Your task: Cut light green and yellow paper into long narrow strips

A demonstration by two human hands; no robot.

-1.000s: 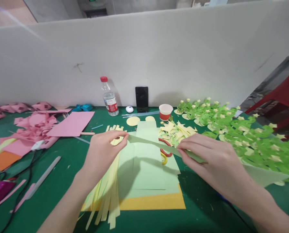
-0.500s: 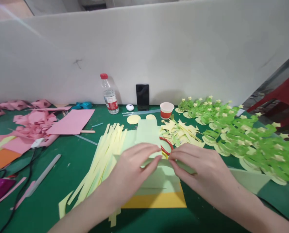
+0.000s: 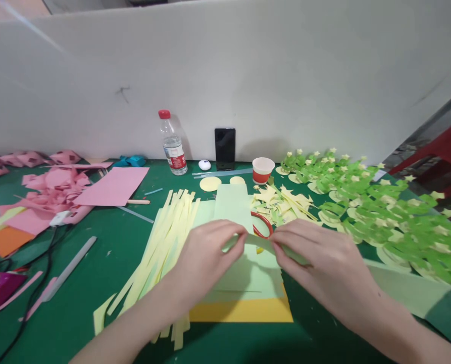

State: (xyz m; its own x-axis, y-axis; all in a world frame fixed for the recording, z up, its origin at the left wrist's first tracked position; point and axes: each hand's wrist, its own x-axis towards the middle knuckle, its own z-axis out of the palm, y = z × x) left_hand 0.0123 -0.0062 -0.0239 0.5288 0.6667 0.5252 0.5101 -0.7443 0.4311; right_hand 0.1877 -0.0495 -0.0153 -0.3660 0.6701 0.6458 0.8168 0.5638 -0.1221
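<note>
A light green piece of paper (image 3: 257, 242) spans the gap between my hands, raised above the stack. My left hand (image 3: 215, 253) pinches one side of it between thumb and fingers. On the other side, my right hand (image 3: 316, 253) has it in a similar pinch; parts of the paper are hidden by both hands. Beneath lie light green sheets (image 3: 244, 289) on a yellow-orange sheet (image 3: 244, 312). Just behind the fingers shows a red scissors handle (image 3: 267, 225), its blades out of sight. Pale yellow and green paper strips (image 3: 168, 237) lie left of my left hand.
Star cut-outs and scraps (image 3: 282, 202) lie near a paper cup (image 3: 263, 171). Curly green paper plants (image 3: 392, 212) fill the right side. A bottle (image 3: 174, 149) and a phone (image 3: 225, 148) stand by the wall. Pink paper (image 3: 113, 186) and a glue stick (image 3: 70, 268) are leftward.
My hands have drawn slightly farther apart, the right one moving rightward, and more of the green paper shows between them. The whole view has shifted a little.
</note>
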